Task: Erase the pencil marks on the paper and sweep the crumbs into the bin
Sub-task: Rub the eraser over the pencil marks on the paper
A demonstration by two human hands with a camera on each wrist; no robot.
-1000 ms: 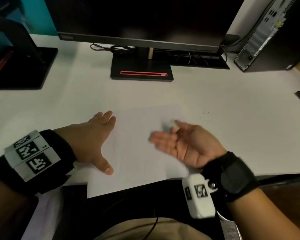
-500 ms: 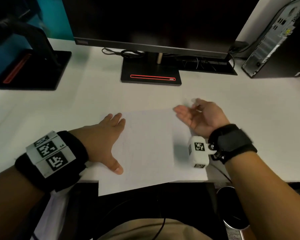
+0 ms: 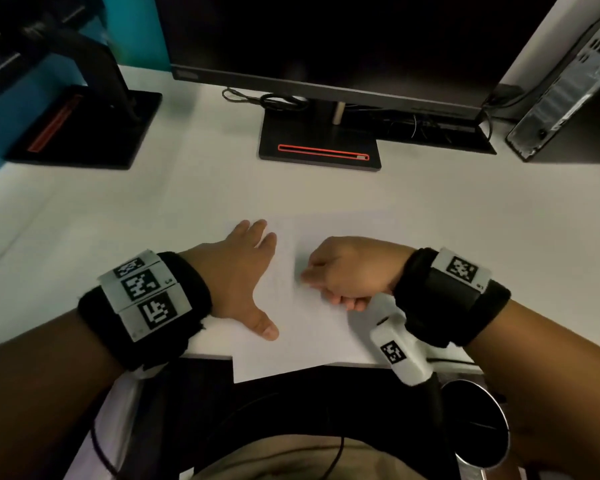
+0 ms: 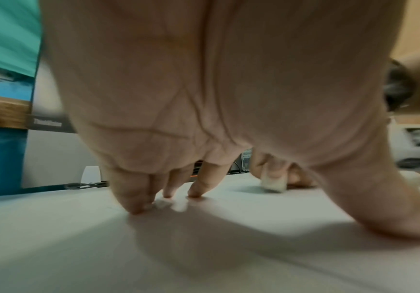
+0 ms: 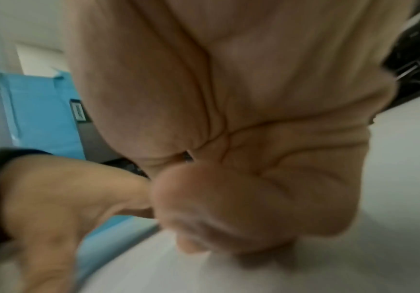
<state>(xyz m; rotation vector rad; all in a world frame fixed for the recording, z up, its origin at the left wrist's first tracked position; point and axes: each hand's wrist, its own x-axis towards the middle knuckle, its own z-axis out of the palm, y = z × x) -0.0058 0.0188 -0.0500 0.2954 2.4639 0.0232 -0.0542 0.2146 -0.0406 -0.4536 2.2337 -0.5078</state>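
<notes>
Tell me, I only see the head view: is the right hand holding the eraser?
Observer: Yes. The left wrist view shows a white eraser pinched by the right hand.
Operator: Is it touching the paper?
Observer: Its lower end meets the paper.
Operator: Does the right wrist view help?
Observer: No, it is blurred, and curled fingers hide the white eraser.

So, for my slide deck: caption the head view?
Left hand flat on the paper; right hand pressing an eraser to it.
</notes>
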